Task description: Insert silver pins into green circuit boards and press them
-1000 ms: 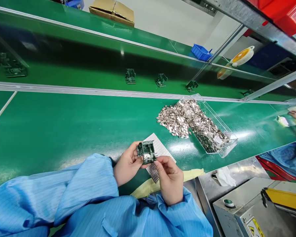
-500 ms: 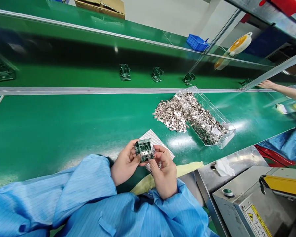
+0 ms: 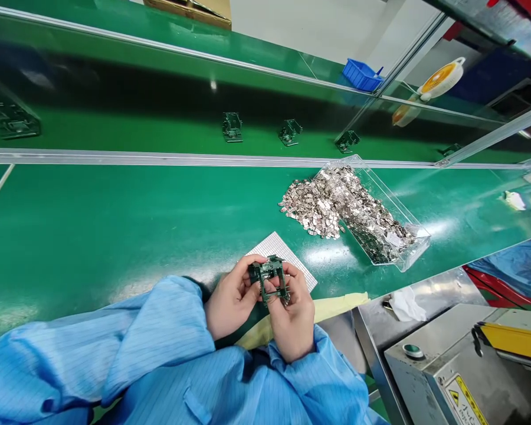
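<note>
A small green plastic frame [image 3: 269,276] with a window-like opening is held up between both hands. My left hand [image 3: 234,298] pinches its left side with thumb and fingers. My right hand [image 3: 294,316] grips the right side, its thumb showing through the opening. Whether a small metal piece is also in my fingers cannot be made out. Just behind the hands, a light gridded pad [image 3: 298,262] lies flat on the green bench [image 3: 115,224]. Farther right, a heap of small silvery metal pieces [image 3: 312,206] spills beside a clear plastic tray [image 3: 400,257] full of them.
Several similar green frames, one [image 3: 233,127] near the middle, stand on the strip beyond the metal rail [image 3: 159,160]. A blue basket [image 3: 360,75] and an orange-and-white fan [image 3: 440,79] are farther back. A metal machine [image 3: 425,348] stands at right. Yellow cloth [image 3: 340,307] hangs at the bench edge.
The green frame has been turned in my hands, and its opening now faces me more. My right thumb has moved into the opening. The co-worker's arm at far right has drawn back from the rail.
</note>
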